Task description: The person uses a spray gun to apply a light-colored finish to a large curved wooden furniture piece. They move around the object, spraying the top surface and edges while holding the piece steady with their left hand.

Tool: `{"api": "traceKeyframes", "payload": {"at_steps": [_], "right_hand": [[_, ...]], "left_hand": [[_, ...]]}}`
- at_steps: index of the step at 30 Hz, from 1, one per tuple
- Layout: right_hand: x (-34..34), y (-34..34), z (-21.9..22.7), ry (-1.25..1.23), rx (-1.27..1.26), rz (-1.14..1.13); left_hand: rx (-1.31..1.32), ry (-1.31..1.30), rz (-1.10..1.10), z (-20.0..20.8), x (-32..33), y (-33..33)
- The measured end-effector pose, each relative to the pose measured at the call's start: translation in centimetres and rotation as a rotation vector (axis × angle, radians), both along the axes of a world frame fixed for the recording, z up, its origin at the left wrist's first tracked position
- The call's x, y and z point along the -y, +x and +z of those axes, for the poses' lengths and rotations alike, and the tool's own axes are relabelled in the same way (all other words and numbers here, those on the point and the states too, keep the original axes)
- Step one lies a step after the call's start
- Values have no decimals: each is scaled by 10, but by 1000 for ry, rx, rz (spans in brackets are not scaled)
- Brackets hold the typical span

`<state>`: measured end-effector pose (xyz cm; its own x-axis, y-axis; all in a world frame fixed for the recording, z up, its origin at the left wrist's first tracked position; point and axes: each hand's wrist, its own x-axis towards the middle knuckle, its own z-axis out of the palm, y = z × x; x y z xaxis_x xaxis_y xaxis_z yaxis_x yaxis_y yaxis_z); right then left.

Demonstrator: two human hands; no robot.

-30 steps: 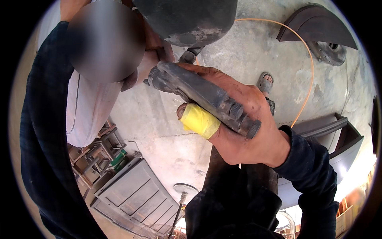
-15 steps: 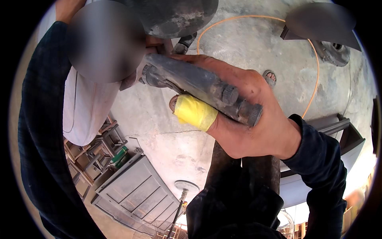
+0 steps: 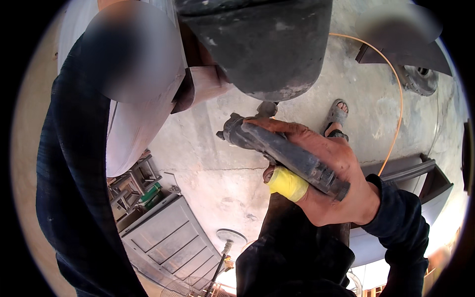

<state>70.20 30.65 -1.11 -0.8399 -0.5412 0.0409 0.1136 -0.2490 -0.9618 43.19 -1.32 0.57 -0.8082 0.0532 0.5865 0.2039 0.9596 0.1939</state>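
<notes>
My right hand (image 3: 341,173) is wrapped round the body of a dark grey spray gun (image 3: 292,151), with yellow tape on the thumb. The gun's nozzle end points to the left, and adjusting knobs show at its rear end near my wrist. A large dark cup (image 3: 267,54) rises from the gun toward the top of the picture. My left arm reaches up along the left side in a dark sleeve (image 3: 69,163). Of my left hand (image 3: 110,4) only a sliver of skin shows; a blurred patch hides its fingers. Near that arm is a pale, smooth piece of woodwork (image 3: 138,128).
An orange hose (image 3: 400,104) curves over the concrete floor (image 3: 217,193) on the right. My sandalled foot (image 3: 338,113) stands beyond the gun. Lower left are a grey panelled board (image 3: 173,237), stacked frames (image 3: 143,173) and a pedestal fan's base (image 3: 231,237). Dark-edged panels (image 3: 420,198) lie at right.
My right hand and the spray gun have moved down and to the right. More of the cup shows now. My left sleeve and the pale woodwork appear farther right.
</notes>
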Motion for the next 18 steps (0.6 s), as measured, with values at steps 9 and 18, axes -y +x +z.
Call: {"api": "traceKeyframes", "payload": {"at_steps": [9, 18], "right_hand": [[-6, -15, 14, 228, -173, -66], [-14, 16, 24, 149, -4, 79]], "left_hand": [[32, 96, 6, -1, -5, -2], [-37, 45, 32, -6, -8, -2]]}}
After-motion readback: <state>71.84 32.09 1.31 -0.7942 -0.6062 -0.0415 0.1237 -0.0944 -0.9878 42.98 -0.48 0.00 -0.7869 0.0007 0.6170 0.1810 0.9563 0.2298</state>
